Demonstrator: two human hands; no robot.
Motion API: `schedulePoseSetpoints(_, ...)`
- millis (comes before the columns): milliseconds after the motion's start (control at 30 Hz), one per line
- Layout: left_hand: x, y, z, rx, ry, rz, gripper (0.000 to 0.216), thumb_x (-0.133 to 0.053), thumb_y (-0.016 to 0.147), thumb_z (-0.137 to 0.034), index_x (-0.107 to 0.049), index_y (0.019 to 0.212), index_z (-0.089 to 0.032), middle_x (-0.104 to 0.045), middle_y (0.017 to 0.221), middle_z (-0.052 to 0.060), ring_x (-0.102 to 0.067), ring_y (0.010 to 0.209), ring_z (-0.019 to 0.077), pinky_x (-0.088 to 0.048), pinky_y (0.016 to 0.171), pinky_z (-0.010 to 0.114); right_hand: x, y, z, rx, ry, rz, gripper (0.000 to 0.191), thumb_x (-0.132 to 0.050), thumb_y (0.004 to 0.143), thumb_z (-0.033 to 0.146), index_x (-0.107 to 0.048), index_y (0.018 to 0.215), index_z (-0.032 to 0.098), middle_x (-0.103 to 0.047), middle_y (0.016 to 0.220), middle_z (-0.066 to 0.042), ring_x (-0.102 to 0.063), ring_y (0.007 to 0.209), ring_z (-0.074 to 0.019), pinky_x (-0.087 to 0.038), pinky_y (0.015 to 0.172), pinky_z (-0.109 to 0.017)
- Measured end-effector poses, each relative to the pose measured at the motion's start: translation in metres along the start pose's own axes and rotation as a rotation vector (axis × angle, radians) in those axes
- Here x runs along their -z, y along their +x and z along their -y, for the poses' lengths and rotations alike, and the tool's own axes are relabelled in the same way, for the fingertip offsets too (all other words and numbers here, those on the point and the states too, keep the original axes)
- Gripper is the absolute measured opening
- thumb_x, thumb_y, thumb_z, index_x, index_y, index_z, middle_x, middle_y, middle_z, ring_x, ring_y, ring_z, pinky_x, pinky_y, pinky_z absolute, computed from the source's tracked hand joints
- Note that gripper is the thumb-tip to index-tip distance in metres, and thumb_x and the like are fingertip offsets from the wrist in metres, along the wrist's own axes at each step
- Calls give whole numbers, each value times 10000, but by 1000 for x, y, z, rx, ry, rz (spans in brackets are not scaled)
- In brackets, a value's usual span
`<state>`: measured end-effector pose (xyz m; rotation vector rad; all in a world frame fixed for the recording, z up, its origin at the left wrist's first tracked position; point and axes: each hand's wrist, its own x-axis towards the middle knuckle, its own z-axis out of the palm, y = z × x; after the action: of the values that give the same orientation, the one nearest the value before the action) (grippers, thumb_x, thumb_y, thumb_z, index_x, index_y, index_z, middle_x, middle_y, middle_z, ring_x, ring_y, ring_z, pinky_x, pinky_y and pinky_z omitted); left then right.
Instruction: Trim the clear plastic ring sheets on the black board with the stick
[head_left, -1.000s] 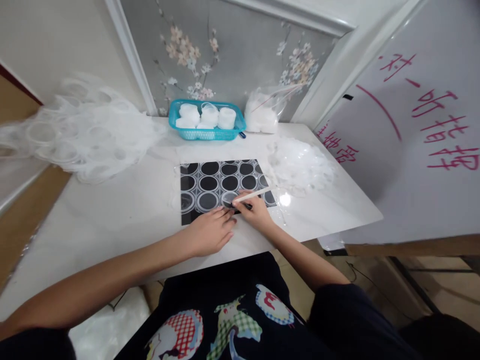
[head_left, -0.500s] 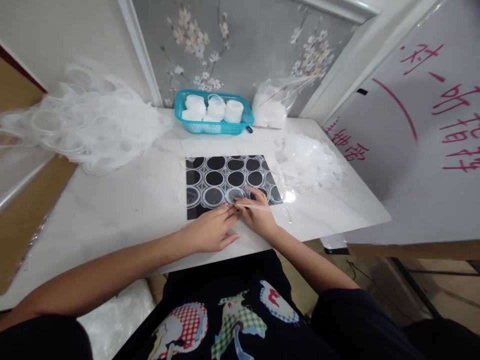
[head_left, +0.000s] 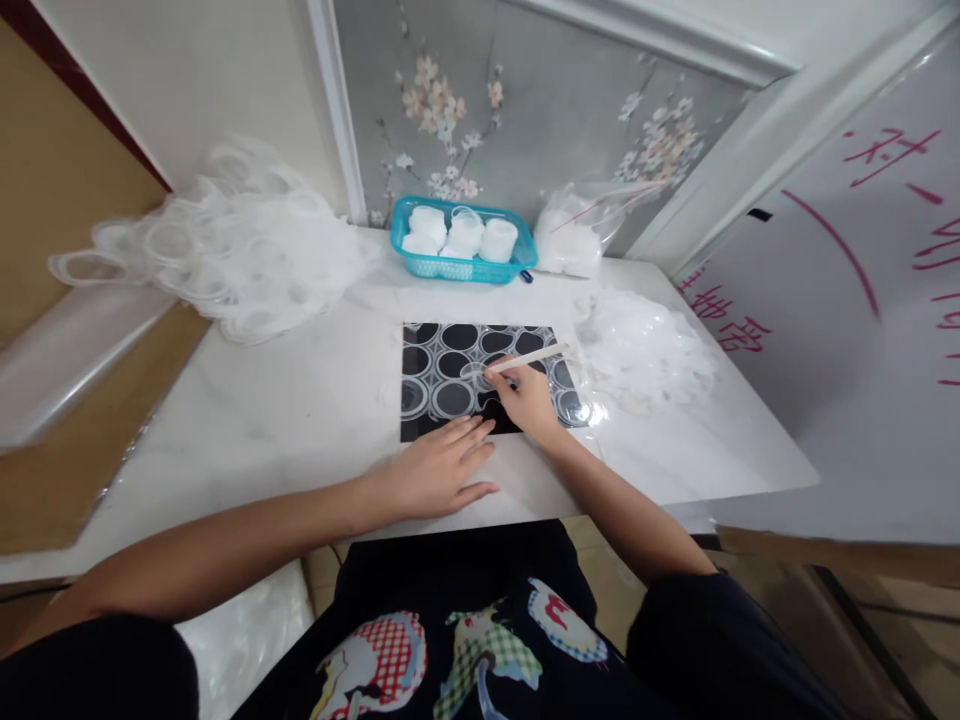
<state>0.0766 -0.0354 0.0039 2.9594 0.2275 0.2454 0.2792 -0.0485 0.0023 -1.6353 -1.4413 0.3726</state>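
Note:
A black sheet [head_left: 417, 430] with rows of clear, pale-rimmed rings lies on the table before me. My left hand [head_left: 435, 468] rests flat at its lower edge, fingers stretched out and holding nothing. Over the lower middle of the sheet, my right hand [head_left: 529, 402] is closed round a thin white stick [head_left: 534, 356] that slants up to the right. At its fingertips is a clear round film piece [head_left: 472, 373], raised off the sheet. Whether the fingers or the stick's hidden end holds this piece, I cannot tell. Bare black shows under the right hand.
A blue basket [head_left: 463, 270] with white rolls stands at the back, beside a clear bag [head_left: 568, 240] of white material. Ring-shaped film scraps [head_left: 270, 250] are heaped at left, more clear pieces [head_left: 649, 345] at right. A whiteboard [head_left: 832, 400] stands beyond the table's right edge.
My right hand has lifted a clear round piece from the sheet's bottom row and moved up, the stick now tilted. My left hand lies flatter, apart from the right. The view has shifted.

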Motion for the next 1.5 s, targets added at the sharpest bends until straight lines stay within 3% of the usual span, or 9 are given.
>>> schedulePoseSetpoints(167,1,12,15,64,-2,-80,475,-404,1022,-484,-647,1214,-124,-630,1336,143,-590,1187,281,-451,1010,418,17,-6,-12,-195,310,47,212,-651,813,420,-659,788,209,-735,762,-38,-704,734,-222,-554,707,-338)
schedulePoseSetpoints(267,1,19,19,88,-1,-70,428,-455,1008,-457,-644,1215,-133,-627,1336,130,-578,1146,290,-452,949,421,27,-11,-13,-254,430,69,234,-696,779,440,-650,773,212,-719,754,-27,-712,756,-219,-556,740,-342)
schedulePoseSetpoints(433,1,24,17,151,62,-39,523,-492,986,-486,-585,1298,-77,-633,1264,163,-544,1119,326,-425,936,447,34,-21,-13,-292,458,85,280,-705,768,489,-648,764,215,-705,734,-21,-694,749,-209,-546,742,-342)
schedulePoseSetpoints(600,6,30,15,205,-36,-8,477,-522,964,-519,-653,1188,-119,-655,1051,119,-556,1017,294,-450,873,415,35,-22,-11,-231,432,78,287,-685,792,492,-669,749,209,-701,719,-16,-668,691,-185,-532,675,-313)
schedulePoseSetpoints(767,3,25,16,29,-124,-22,355,-580,950,-450,-686,1113,-153,-666,1098,97,-566,1040,263,-443,906,394,28,-31,-9,-96,266,208,236,-652,838,412,-706,752,199,-738,758,-38,-706,716,-200,-547,688,-311)
schedulePoseSetpoints(1000,-7,14,19,-92,66,-222,271,-486,1009,-314,-692,1035,-139,-712,1153,80,-608,967,224,-428,831,357,27,-41,-16,-57,252,212,275,-634,867,444,-744,794,203,-778,868,-67,-743,822,-233,-577,744,-334)
schedulePoseSetpoints(1167,-7,13,16,-95,105,-338,270,-487,1010,-284,-703,940,-137,-751,1020,49,-616,886,201,-423,804,341,26,-45,-19,-54,165,187,208,-636,869,385,-768,846,226,-785,909,-64,-740,900,-256,-582,785,-362)
schedulePoseSetpoints(1333,-7,14,14,-128,151,-288,248,-505,999,-276,-702,938,-140,-744,1079,64,-602,891,211,-409,792,353,24,-47,-21,-10,120,193,180,-632,870,344,-775,860,235,-781,989,-67,-730,980,-262,-571,874,-393)
schedulePoseSetpoints(1500,-7,15,13,-120,162,-224,237,-507,1000,-286,-693,1023,-140,-730,1116,90,-595,921,223,-398,782,359,24,-48,-22,-1,99,200,185,-629,877,336,-781,877,231,-781,995,-75,-732,987,-266,-576,868,-394)
